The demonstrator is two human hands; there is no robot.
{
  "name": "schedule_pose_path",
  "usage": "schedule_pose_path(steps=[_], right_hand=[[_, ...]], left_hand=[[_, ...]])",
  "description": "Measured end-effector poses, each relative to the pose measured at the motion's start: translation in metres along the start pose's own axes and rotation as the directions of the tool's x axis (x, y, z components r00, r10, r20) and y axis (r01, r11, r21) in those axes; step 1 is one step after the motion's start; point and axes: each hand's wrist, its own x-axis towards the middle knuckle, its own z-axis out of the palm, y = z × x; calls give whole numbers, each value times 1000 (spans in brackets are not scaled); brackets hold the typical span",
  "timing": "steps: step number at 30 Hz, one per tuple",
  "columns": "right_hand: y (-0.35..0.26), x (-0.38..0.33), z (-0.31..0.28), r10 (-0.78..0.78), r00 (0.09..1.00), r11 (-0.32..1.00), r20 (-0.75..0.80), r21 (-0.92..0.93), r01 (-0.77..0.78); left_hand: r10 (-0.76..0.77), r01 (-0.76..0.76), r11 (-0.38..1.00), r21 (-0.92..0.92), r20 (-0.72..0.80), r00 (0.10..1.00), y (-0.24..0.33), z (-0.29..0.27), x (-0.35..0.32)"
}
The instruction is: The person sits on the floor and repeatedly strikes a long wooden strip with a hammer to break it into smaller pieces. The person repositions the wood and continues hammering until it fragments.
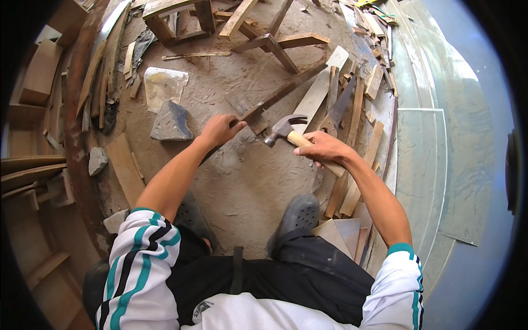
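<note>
1. My left hand [221, 131] is clamped on a dark wooden bar [283, 92], near its lower end; the bar slants away from me, up and to the right.
2. My right hand [325, 148] is wrapped around the handle of a hammer [297, 137]. The hammer head points left, just beside the bar; contact between them cannot be determined.
3. A grey stone [171, 121] sits on the ground [242, 184], left of my left hand.
4. A handsaw [342, 102] lies beyond my right hand, among wood strips [363, 148].

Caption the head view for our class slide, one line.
Right hand grips a claw hammer while left hand holds a wooden strip.
</note>
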Motion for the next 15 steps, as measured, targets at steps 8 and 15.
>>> schedule_pose_path(steps=[8,15], right_hand=[[-38,34,30,33,976,989,215,-145,-1],[-67,55,15,130,959,941,251,-337,-40]], left_hand=[[-129,126,992,-32,-236,963,-3,23,-18],[-116,75,989,-131,-347,931,-1,28,-15]])
